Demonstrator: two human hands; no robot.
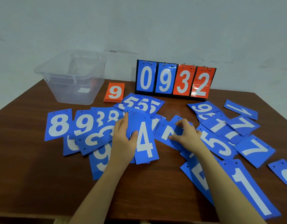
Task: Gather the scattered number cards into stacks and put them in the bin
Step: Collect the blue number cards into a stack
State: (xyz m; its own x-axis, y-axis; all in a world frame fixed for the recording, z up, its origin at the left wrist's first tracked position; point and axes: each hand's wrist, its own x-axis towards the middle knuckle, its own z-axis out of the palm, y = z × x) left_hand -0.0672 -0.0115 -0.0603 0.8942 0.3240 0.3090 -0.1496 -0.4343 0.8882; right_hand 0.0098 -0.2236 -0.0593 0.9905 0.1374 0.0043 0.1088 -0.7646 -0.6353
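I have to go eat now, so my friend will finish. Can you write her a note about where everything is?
Left hand holds a small stack of blue cards with a 4 on top.
Right hand has its fingers on a blue card beside it, not lifted.
Done: an orange stack with a 9 on top sits next to the clear bin.
Left: many blue cards lie scattered on the table; stack them all, then bin everything.

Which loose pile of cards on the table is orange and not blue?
The small neat stack with a 9 on top, lying between the clear bin and the flip scoreboard. All other loose cards on the table are blue.
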